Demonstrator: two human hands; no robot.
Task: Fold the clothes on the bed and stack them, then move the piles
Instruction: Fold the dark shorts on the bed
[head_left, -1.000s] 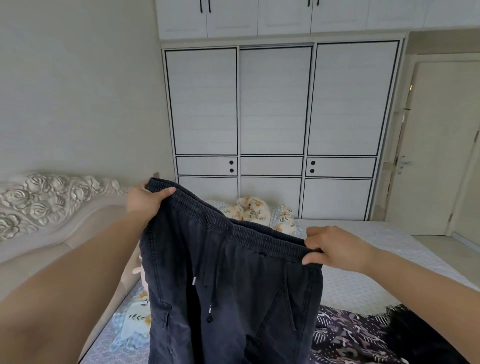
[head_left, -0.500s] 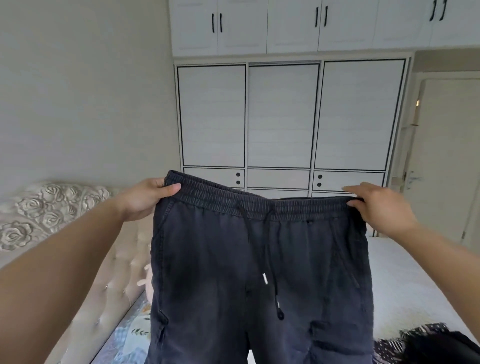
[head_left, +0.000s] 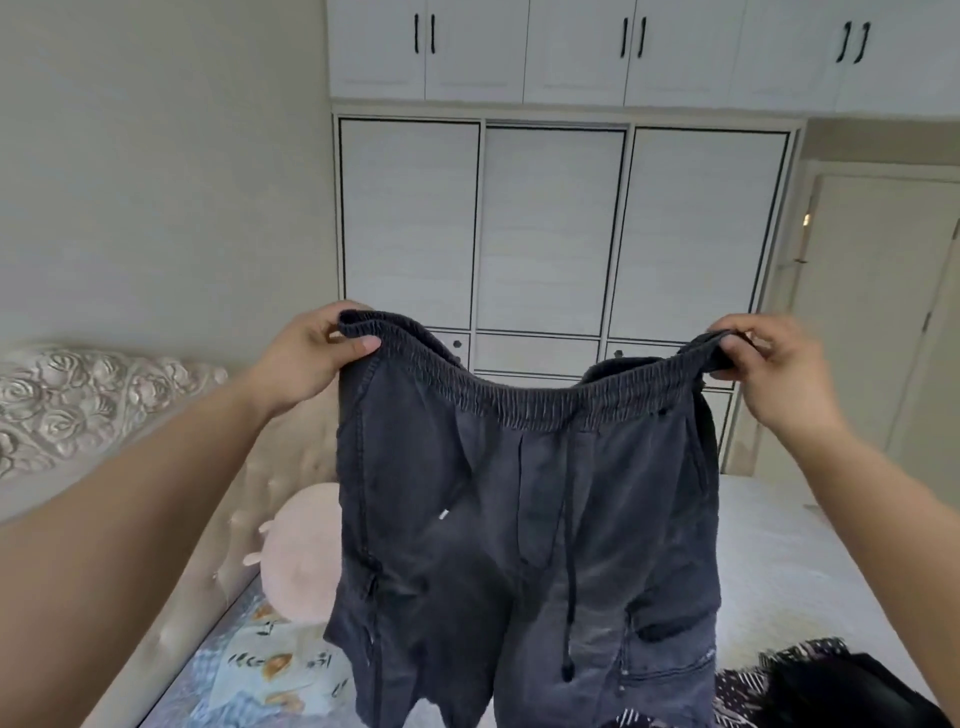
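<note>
A pair of dark grey drawstring trousers (head_left: 519, 519) hangs in the air in front of me, waistband up, legs dropping out of the bottom of the view. My left hand (head_left: 311, 353) pinches the left end of the elastic waistband. My right hand (head_left: 769, 369) pinches the right end. The waistband sags slightly between them. A dark patterned garment (head_left: 779, 680) and a black one (head_left: 862, 691) lie on the bed (head_left: 779, 561) at the lower right.
A pale padded headboard (head_left: 67, 405) with carved roses runs along the left. A pink plush toy (head_left: 301, 551) and a patterned pillow (head_left: 260, 670) lie beside it. White wardrobe doors (head_left: 550, 228) stand behind the bed, a door (head_left: 883, 322) at the right.
Both hands have raised the trousers and spread the waistband wider, so the garment now hangs flat and facing me. The camera has tilted up.
</note>
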